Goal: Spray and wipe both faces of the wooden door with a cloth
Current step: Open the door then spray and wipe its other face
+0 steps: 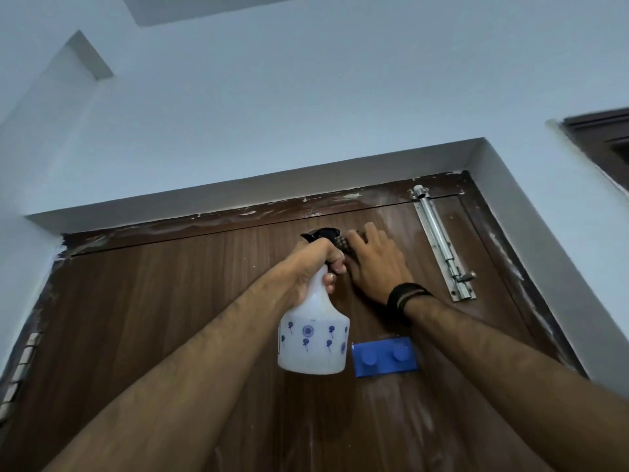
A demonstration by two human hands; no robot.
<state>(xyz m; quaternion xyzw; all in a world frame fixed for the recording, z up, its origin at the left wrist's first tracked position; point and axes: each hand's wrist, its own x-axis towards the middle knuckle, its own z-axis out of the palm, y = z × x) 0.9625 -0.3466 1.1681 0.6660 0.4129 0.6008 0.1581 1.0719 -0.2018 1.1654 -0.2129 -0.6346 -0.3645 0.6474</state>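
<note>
- Far left: metal hinge point(20, 366) running down the edge of the wooden door point(163, 301), dark brown, filling the lower part of the view under a pale wall point(272, 97).
- Left of centre: left hand point(316, 267) raised high, fingers curled round the neck of a white spray bottle point(313, 338) printed with small blue flowers, black nozzle at the top aimed at the door.
- Centre: a scrap of dark cloth point(343, 245) peeping out between bottle head and right hand, pressed to the door near its top edge; mostly hidden.
- Right of centre: right hand point(374, 264) flat on the cloth, fingers straight and spread, black bands point(406, 299) on the wrist.
- Below that hand: blue two-peg hook point(384, 359) fixed to the door.
- Right: steel sliding bolt point(442, 243) mounted upright near the top corner, whitish smears on the frame point(507, 253) alongside.
</note>
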